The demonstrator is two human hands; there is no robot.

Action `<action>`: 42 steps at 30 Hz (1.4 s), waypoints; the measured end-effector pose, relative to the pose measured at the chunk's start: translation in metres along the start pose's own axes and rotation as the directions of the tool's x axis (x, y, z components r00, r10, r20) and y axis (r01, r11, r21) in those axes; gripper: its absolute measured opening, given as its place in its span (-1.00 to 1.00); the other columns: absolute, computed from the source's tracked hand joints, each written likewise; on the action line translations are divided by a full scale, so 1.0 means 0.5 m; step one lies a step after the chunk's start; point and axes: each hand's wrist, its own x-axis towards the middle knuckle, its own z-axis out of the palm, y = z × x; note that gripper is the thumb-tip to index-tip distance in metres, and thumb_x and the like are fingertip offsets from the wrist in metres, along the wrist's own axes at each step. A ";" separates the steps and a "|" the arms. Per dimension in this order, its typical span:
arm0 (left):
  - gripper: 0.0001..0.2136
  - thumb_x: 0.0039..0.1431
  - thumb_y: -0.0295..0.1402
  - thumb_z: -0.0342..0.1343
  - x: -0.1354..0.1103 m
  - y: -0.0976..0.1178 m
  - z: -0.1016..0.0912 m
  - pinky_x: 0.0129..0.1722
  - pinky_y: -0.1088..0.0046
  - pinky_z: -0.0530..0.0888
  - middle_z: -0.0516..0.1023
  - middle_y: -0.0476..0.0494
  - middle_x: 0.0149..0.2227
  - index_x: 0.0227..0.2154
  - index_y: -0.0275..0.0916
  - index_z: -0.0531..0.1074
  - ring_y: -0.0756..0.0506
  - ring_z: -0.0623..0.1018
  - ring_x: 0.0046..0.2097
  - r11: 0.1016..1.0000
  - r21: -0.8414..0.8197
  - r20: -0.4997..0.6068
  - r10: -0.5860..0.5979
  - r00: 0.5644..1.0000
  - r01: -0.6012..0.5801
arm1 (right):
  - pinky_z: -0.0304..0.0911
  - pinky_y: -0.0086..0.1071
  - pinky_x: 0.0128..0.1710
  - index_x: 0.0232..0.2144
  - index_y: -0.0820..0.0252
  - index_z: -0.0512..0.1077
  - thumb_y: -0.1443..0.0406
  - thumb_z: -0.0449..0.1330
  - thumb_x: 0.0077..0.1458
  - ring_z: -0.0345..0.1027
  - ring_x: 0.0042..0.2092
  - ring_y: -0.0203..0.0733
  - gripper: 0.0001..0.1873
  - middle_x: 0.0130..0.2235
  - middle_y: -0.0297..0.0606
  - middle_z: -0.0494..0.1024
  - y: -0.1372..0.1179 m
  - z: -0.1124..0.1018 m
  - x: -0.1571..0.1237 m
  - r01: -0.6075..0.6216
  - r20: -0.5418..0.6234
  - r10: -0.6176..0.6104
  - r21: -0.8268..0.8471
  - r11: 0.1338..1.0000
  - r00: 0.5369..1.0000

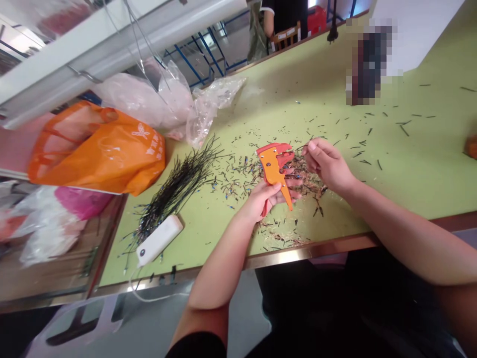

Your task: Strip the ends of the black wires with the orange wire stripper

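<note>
A person seated at a green tabletop (417, 169) grips an orange-and-red wire stripper (275, 166) in the left hand (260, 198), thumb laid across the tool and fingers reaching out behind its orange handle. The right hand (330, 163) is narrowed to a pinch, thumb against fingertips, on a thin dark wire (301, 146) just beside the tool's red jaws; whether the wire's end sits between them cannot be told. The stripper is held above the middle of the tabletop, over a thick scatter of dark and copper-colored clippings (311, 186). To the left lies a loose sheaf of black wires (181, 179), some tipped in blue, with a white power bank (160, 239) against its near end, a pale cable (149, 300) trailing past the tabletop's front edge. Farther left, an orange bag (108, 149) slumps near crumpled clear plastic (160, 94). Another person (286, 17) appears beyond the far edge.
</note>
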 end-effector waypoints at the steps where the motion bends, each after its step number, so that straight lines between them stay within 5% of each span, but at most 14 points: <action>1: -0.42 0.27 -0.06 0.29 0.001 -0.002 0.002 0.06 0.01 0.64 0.67 -0.45 0.12 0.24 -0.26 0.42 -0.35 0.73 0.03 1.000 -0.025 0.004 -0.006 1.000 0.007 | -0.06 -0.36 -0.52 -0.33 0.08 0.49 -0.16 0.33 0.26 -0.04 -0.55 -0.34 -0.53 -0.57 -0.52 0.19 0.001 0.002 -0.001 -0.020 0.001 0.020 0.019 1.000 1.000; 7: -0.46 0.20 -0.06 0.36 0.009 -0.016 -0.001 -0.09 0.11 0.68 0.73 -0.37 -0.11 0.10 -0.30 0.46 -0.29 0.75 -0.12 0.996 -0.082 -0.009 -0.029 1.000 0.028 | -0.04 -0.34 -0.49 -0.32 0.06 0.46 -0.16 0.30 0.28 -0.04 -0.54 -0.32 -0.54 -0.59 -0.53 0.16 0.008 0.018 -0.009 -0.100 0.028 0.099 0.030 0.995 0.995; 15: -0.58 0.16 -0.09 0.39 0.011 -0.021 0.007 -0.21 0.22 0.65 0.64 -0.17 -0.28 -0.09 -0.28 0.49 -0.18 0.71 -0.24 0.997 -0.077 -0.060 -0.021 0.998 0.016 | -0.08 -0.32 -0.51 -0.43 0.08 0.36 -0.27 0.24 0.25 -0.02 -0.55 -0.33 -0.41 -0.60 -0.51 0.20 0.001 0.034 -0.020 -0.053 0.001 0.054 -0.119 0.991 0.999; 42: -0.59 0.07 -0.07 0.41 0.015 -0.031 0.017 -0.30 0.32 0.57 0.53 -0.03 -0.42 -0.20 -0.26 0.48 -0.09 0.58 -0.38 1.000 -0.029 -0.174 -0.016 0.985 0.011 | -0.11 -0.33 -0.55 -0.44 0.09 0.34 -0.12 0.20 0.37 -0.02 -0.55 -0.35 -0.49 -0.58 -0.48 0.18 0.005 0.059 -0.036 -0.122 -0.134 0.106 -0.120 0.985 0.985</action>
